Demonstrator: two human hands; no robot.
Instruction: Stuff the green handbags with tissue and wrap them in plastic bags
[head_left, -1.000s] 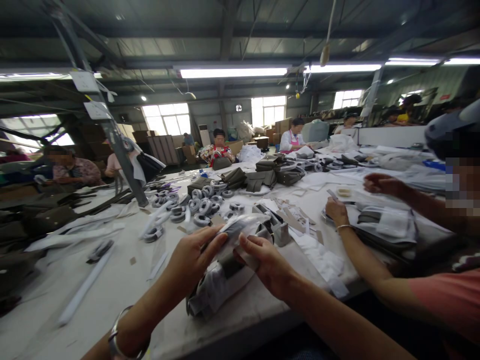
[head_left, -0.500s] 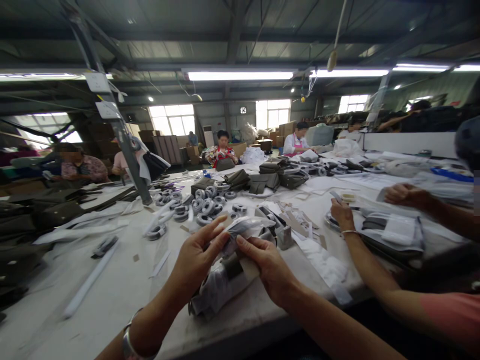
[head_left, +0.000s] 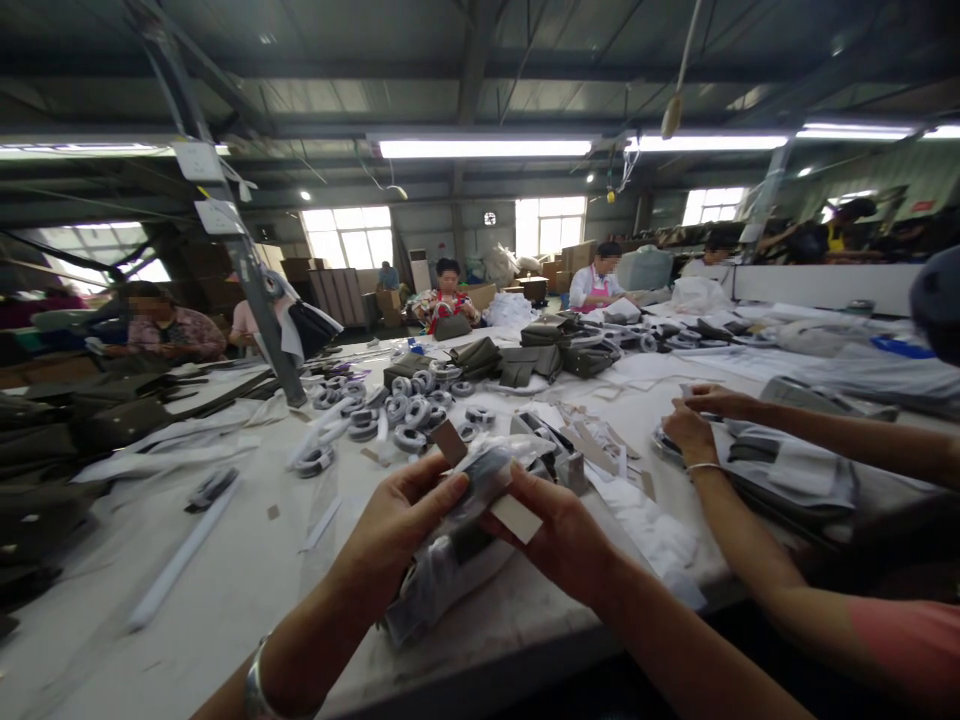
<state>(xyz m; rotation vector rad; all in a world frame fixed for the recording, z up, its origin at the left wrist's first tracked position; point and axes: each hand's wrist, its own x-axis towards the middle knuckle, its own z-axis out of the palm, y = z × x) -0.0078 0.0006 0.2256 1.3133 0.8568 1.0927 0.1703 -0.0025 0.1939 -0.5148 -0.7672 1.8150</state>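
In front of me a dark bag (head_left: 439, 590), partly covered in clear plastic and pale wrapping, lies at the table's near edge. Above it both hands grip a grey, plastic-wrapped piece (head_left: 486, 475). My left hand (head_left: 397, 510) is closed, its thumb pressed on this piece, and a brown card piece (head_left: 448, 443) sticks up at its fingertips. My right hand (head_left: 562, 525) pinches the other side of the wrapped piece; a pale card piece (head_left: 516, 518) juts out under its fingers. The fingers behind the wrapping are hidden.
Several wrapped grey rings (head_left: 411, 412) and dark bags (head_left: 529, 365) lie beyond my hands. Card scraps (head_left: 600, 440) are to the right. A co-worker's hands (head_left: 690, 430) work over another bag on the right. A metal post (head_left: 262, 310) stands at the left.
My left fingers, spread before, have closed in, and a brown card piece now rises from them. My right hand has turned slightly, showing more pale card. The co-worker's hands have come together.
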